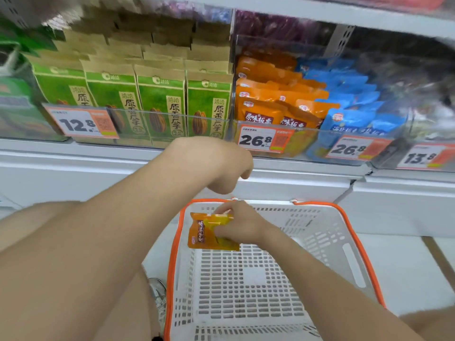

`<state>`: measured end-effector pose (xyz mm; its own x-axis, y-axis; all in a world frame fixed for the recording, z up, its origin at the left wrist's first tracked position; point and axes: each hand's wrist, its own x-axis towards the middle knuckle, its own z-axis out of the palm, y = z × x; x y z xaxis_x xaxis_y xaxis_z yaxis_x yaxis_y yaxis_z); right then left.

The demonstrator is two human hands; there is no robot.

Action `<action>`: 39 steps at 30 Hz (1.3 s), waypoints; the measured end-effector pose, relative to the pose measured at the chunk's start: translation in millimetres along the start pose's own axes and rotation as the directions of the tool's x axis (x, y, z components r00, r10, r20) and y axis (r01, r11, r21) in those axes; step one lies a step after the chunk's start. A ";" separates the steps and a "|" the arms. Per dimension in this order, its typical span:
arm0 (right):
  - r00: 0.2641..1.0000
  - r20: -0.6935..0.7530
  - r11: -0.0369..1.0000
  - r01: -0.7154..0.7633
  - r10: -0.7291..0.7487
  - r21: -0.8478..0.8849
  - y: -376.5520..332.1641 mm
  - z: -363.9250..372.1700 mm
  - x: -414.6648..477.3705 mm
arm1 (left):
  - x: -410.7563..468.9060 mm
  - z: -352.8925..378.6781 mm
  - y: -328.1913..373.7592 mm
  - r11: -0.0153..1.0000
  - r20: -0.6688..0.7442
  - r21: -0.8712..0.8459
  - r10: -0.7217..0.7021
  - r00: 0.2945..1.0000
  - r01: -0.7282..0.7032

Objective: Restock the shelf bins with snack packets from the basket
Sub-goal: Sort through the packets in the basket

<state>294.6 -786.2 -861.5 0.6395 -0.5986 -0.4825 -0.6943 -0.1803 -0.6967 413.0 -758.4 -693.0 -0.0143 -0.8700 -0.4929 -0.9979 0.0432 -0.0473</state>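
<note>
Bright, even light with soft shadows; motion blur smears the upper shelf (344,11) and edges bow outward

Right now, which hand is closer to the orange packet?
Right. The right hand grips the orange packet over the basket; the left hand hangs above it near the shelf edge, not touching.
</note>
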 end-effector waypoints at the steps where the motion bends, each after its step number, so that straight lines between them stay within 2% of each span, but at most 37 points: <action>1: 0.999 -0.003 0.999 0.036 -0.036 0.035 -5.1 -7.4 -6.5 | -8.0 -2.4 0.6 0.999 0.028 -0.030 -0.020 0.999 0.020; 7: 0.977 -0.156 0.956 0.179 -0.145 0.233 -37.0 -47.1 -42.0 | -31.2 -13.4 -7.9 0.982 -0.019 -0.066 -0.180 0.983 0.178; 10: 0.961 -0.237 0.906 0.224 -0.144 0.360 -48.1 -67.7 -55.9 | -36.4 -19.3 -16.2 0.955 -0.155 -0.208 -0.246 0.957 0.212; 12: 0.951 -0.283 0.871 0.244 -0.128 0.426 -53.1 -83.3 -62.2 | -35.3 -21.8 -20.7 0.901 -0.213 -0.385 -0.300 0.930 0.202; 14: 0.942 -0.318 0.852 0.251 -0.106 0.460 -58.6 -102.0 -66.9 | -34.3 -25.6 -19.9 0.766 -0.193 -0.628 -0.327 0.925 0.140; 16: 0.936 -0.330 0.835 0.279 -0.126 0.474 -63.7 -122.2 -70.6 | -31.8 -29.6 -14.3 0.569 -0.175 -0.822 -0.285 0.942 0.019; 18: 0.929 -0.321 0.846 0.316 -0.184 0.428 -71.4 -139.9 -75.7 | -27.2 -32.9 -8.0 0.396 -0.228 -0.911 -0.244 0.943 -0.118; 20: 0.919 -0.309 0.867 0.352 -0.247 0.354 -79.0 -156.2 -79.6 | -20.4 -34.2 -1.6 0.318 -0.311 -0.922 -0.263 0.913 -0.222; 22: 0.894 -0.346 0.886 0.382 -0.284 0.262 -88.0 -172.6 -83.3 | -12.7 -35.5 2.2 0.349 -0.390 -0.894 -0.300 0.871 -0.280; 25: 0.792 -0.478 0.883 0.464 -0.380 0.066 -94.6 -194.1 -84.9 | -5.8 -39.6 6.7 0.345 -0.476 -0.863 -0.316 0.821 -0.368; 27: 0.726 -0.527 0.842 0.538 -0.442 0.034 -92.6 -202.0 -84.5 | -2.2 -44.9 10.3 0.356 -0.531 -0.836 -0.341 0.775 -0.416; 31: 0.486 -0.711 0.739 0.670 -0.509 -0.071 -83.5 -216.3 -83.9 | 6.5 -56.8 18.0 0.488 -0.627 -0.766 -0.418 0.658 -0.419; 33: 0.410 -0.773 0.735 0.670 -0.484 -0.104 -79.6 -229.9 -85.5 | 10.4 -57.8 20.5 0.633 -0.683 -0.689 -0.403 0.609 -0.353; 35: 0.380 -0.806 0.744 0.659 -0.453 -0.108 -74.6 -243.2 -87.3 | 17.8 -54.7 22.9 0.777 -0.742 -0.568 -0.339 0.578 -0.273; 39: 0.390 -0.822 0.782 0.614 -0.416 -0.105 -60.0 -253.7 -83.7 | 39.9 -49.6 26.7 0.914 -0.787 -0.364 -0.199 0.584 -0.180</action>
<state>199.0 -923.3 -644.6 0.2668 -0.7997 0.5379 -0.1853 -0.5902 -0.7857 382.8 -816.3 -670.8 0.1407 -0.9032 0.4054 -0.9320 0.0174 0.3622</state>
